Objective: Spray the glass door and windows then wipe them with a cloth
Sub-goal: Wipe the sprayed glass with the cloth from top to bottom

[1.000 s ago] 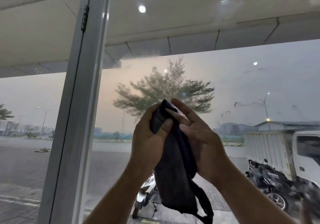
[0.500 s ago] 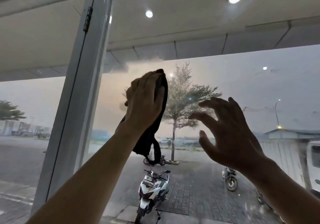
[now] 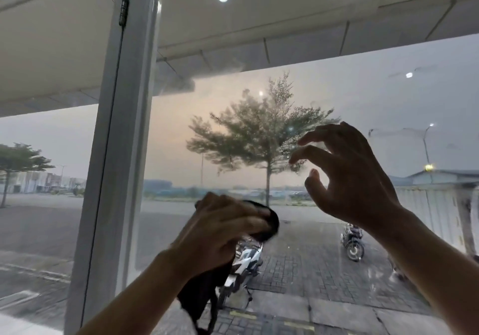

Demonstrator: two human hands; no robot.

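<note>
Our left hand grips a dark cloth, fingers curled over it, holding it against the window glass. The cloth's loose end hangs below the wrist. Our right hand is raised before the glass, fingers loosely bent, holding nothing. A white frame post stands to the left. Outside we see a scooter and a tree.

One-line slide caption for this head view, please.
Left hand holds a bunched dark cloth to the window glass beside the white frame post; right hand hovers empty, fingers loosely curled.
</note>
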